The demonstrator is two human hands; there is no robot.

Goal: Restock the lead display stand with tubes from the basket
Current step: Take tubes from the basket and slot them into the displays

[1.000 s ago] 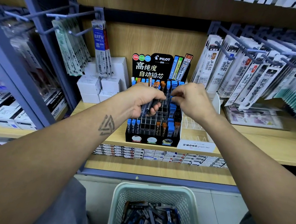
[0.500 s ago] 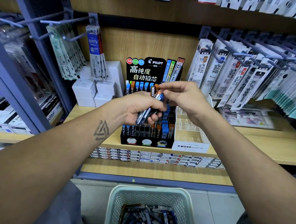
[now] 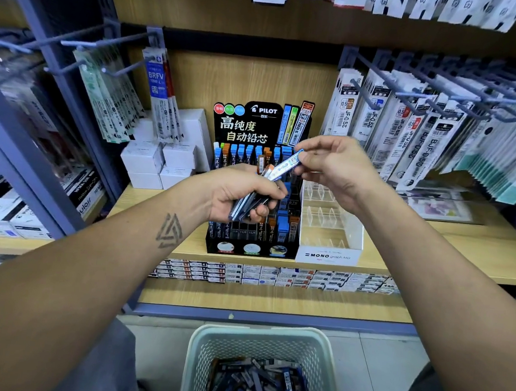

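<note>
Blue-capped lead tube (image 3: 288, 165): pinched by right hand (image 3: 336, 168), above black lead display stand (image 3: 250, 248). Left hand (image 3: 238, 193): grips bundle of tubes (image 3: 249, 205), blocking the stand's middle rows. Clear acrylic organiser (image 3: 330, 230) beside stand. Basket (image 3: 263, 341) of tubes below, on floor.

A: Where does the display stand (image 3: 250, 248) sit?
B: Frame centre, on the shelf (image 3: 433, 256), touching the clear organiser (image 3: 330, 233) to its right. Boxes (image 3: 158, 167) stand left of it.
A: And the basket (image 3: 263, 341)?
B: Lower centre, on the floor, with tubes (image 3: 258, 387) inside.
</note>
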